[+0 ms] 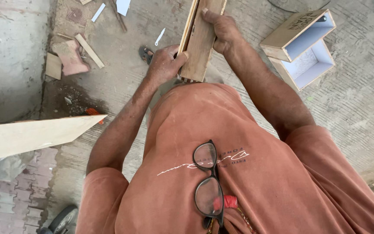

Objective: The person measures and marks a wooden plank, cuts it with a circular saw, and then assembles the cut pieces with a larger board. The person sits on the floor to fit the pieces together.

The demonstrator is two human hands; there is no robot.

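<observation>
I look straight down my own chest, which is in a rust-coloured shirt with black-framed glasses point(208, 182) hanging at the collar. Both hands hold a flat wooden panel point(202, 43) on edge, in front of my belly, and its top runs out of the picture. My left hand point(164, 64) grips its lower left side, with fingers wrapped round the edge. On the panel's upper right, my right hand point(221, 29) presses the face with its thumb. A sandalled foot point(146, 54) shows just left of my left hand.
An open wooden box point(301, 45) with a pale blue lining lies on the concrete at the right. A large light plywood sheet point(31, 136) juts in from the left. Wood offcuts point(72, 56) and scraps lie at the upper left. A small wheel point(63, 219) sits at the bottom left.
</observation>
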